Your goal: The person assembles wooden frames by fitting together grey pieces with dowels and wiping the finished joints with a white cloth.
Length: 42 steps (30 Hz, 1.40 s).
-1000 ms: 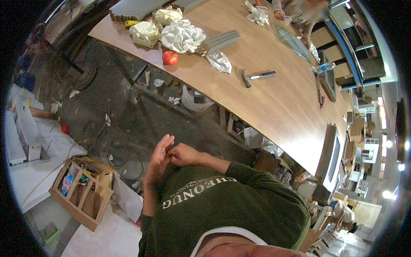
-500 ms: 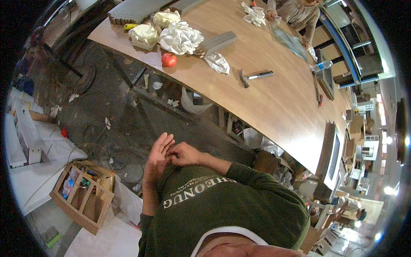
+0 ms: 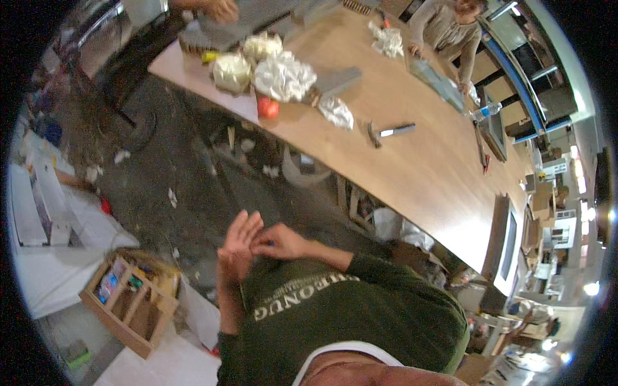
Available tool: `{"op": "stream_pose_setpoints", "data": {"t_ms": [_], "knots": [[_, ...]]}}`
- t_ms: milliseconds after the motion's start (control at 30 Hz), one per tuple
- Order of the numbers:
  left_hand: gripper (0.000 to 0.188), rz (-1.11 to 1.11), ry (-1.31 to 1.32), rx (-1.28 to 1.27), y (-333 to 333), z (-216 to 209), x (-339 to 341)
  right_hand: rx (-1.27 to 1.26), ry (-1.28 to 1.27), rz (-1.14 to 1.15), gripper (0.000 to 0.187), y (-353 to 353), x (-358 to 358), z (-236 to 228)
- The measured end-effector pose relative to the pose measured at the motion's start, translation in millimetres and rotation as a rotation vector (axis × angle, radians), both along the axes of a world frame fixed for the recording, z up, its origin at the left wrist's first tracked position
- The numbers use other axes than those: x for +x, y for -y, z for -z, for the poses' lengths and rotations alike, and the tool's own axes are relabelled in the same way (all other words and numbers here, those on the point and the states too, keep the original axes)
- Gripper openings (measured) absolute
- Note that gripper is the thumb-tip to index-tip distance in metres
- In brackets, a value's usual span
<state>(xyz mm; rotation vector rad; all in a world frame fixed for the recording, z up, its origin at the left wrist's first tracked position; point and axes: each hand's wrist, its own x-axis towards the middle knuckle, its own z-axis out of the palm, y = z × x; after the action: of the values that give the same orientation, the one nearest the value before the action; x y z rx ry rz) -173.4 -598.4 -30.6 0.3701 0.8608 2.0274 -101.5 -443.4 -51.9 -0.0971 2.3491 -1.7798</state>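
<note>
In front of my dark green sweatshirt (image 3: 347,309), both of my hands are raised close together. My left hand (image 3: 237,243) is open, palm facing my other hand and fingers stretched upward. My right hand (image 3: 284,242) is closed in a pinch, its fingertips at the left palm. A tiny dark spot shows at those fingertips, too small and blurred to name. Beyond my hands stands a large wooden table (image 3: 412,161). A hammer (image 3: 390,132) lies on it, and a red apple (image 3: 268,108) sits at its near edge.
Crumpled white paper (image 3: 283,76) and grey strips (image 3: 341,81) lie on the table. A co-worker (image 3: 444,32) leans over its far side near a water bottle (image 3: 486,111); another person's hand (image 3: 221,9) shows at top left. A wooden divided box (image 3: 129,302) sits at lower left.
The whole view has shifted slightly, with the table lower and further right. My right hand has drawn back a little from the left palm. Another person's hand has appeared at the top left.
</note>
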Motion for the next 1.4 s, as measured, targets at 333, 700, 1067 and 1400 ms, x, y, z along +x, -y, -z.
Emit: {"op": "stream_pose_setpoints", "data": {"t_ms": [333,700,1067,1400], "knots": [[0.093,0.142,-0.231,-0.344,-45,-16,-18,0.149,-0.296,0.111,0.025,-26,8,19],[0.088,0.698,-0.174,0.153,-168,-36,26,0.231,-0.154,0.557,0.022,-96,76,20],[0.084,0.85,-0.034,0.26,-259,-52,106,-0.025,-0.139,0.931,0.034,-157,174,-33],[0.073,0.826,-0.042,0.176,-322,-33,176,-0.005,-0.167,0.906,0.035,-215,252,-15]]}}
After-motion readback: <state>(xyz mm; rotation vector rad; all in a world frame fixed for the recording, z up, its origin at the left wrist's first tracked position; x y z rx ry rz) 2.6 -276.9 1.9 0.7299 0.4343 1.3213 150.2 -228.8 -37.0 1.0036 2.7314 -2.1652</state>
